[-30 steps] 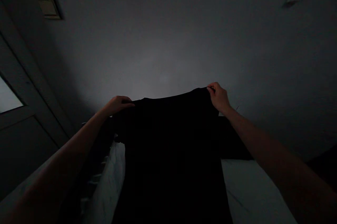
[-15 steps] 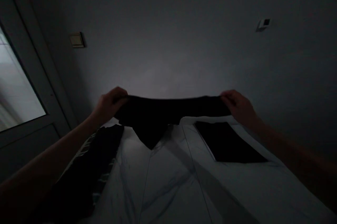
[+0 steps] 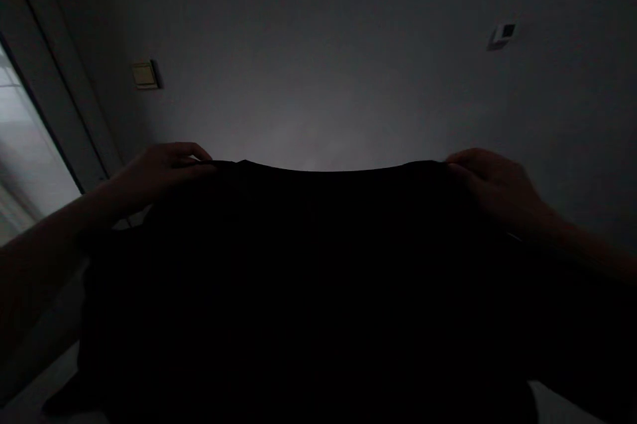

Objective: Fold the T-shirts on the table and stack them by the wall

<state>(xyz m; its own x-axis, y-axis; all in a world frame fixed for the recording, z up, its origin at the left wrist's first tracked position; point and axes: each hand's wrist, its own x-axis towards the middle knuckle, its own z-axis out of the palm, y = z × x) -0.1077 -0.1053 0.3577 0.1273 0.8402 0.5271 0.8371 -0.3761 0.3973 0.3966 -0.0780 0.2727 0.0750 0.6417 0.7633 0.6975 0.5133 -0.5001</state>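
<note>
A black T-shirt (image 3: 318, 284) hangs spread wide in front of me, its upper edge sagging slightly in the middle. My left hand (image 3: 166, 168) pinches that edge near one shoulder, thumb below and fingers above. At the opposite shoulder, the fingertips of my right hand (image 3: 497, 182) are closed on the cloth. Sleeve-like parts drop outside both hands. The fabric is so dark that folds and seams do not show, and it hides most of the white surface below.
Behind the shirt rises a grey wall (image 3: 318, 79) with a light switch (image 3: 144, 75) at left and a small white device (image 3: 504, 32) at right. A door with a glass pane (image 3: 24, 139) stands at far left. The room is dim.
Both hands have moved farther apart and slightly up. The black T-shirt, a narrow folded band before, now hangs open and covers the marble-patterned surface and the dark folded items on it.
</note>
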